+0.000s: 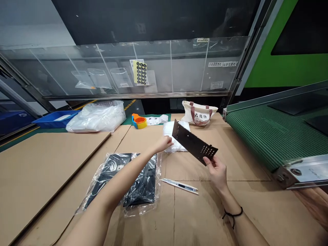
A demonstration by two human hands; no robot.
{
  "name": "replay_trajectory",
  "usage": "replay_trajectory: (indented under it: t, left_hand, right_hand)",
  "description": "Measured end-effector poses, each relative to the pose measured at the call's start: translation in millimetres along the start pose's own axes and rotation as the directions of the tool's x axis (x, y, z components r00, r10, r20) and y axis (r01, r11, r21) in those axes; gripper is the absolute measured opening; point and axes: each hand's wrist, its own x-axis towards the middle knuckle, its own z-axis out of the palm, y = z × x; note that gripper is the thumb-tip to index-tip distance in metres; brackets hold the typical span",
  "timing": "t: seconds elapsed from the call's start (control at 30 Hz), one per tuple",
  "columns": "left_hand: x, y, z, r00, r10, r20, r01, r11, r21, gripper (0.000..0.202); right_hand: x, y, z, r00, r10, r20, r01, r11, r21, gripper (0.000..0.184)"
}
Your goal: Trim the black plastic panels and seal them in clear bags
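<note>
A dark, flat perforated panel [192, 139] with rows of small holes at its ends is tilted above the table. My right hand [216, 169] grips its lower right corner between thumb and fingers. Close to the panel's left end, my left hand [164, 143] is closed with fingers curled; whatever it may hold does not show. Behind both lies a stack of white plastic bags [176, 147], partly covered by the panel. Below the hands rests a utility knife [180, 185]. Under my left forearm are dark parts in clear plastic bags [140, 191].
A green conveyor belt [261, 133] runs along the right, its metal corner reaching over the cardboard-covered table [194, 218]. At the back stand a cloth bag [200, 114], a tape roll [139, 121], a large plastic bundle [98, 116] and a blue tray [51, 118]. Clear pockets [159, 68] hang behind.
</note>
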Motion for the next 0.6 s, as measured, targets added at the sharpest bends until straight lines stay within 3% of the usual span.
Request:
replay_trajectory:
  t: [0.3, 0.47, 0.53, 0.6]
  left_hand:
    - [2.6, -5.1, 0.7, 0.956, -0.292, -0.035, 0.268, 0.914, -0.305, 0.028]
    - [2.8, -3.2, -7.9, 0.848, -0.460, -0.264, 0.324, 0.843, -0.430, 0.031]
    - [2.6, -0.8, -10.3, 0.801, -0.489, -0.345, 0.318, 0.836, -0.447, 0.032]
    - [1.4, 2.7, -10.7, 0.783, -0.486, -0.389, 0.305, 0.844, -0.440, 0.030]
  right_hand:
    - [-2.8, -5.7, 1.9, 0.977, -0.095, 0.192, 0.123, 0.983, -0.135, 0.027]
    - [-3.0, -7.0, 3.6, 0.980, -0.053, 0.190, 0.081, 0.987, -0.142, 0.025]
    - [-4.3, -6.0, 4.2, 0.985, -0.017, 0.173, 0.040, 0.990, -0.132, 0.025]
    - [-4.8, -4.6, 4.8, 0.989, 0.028, 0.147, -0.012, 0.994, -0.111, 0.027]
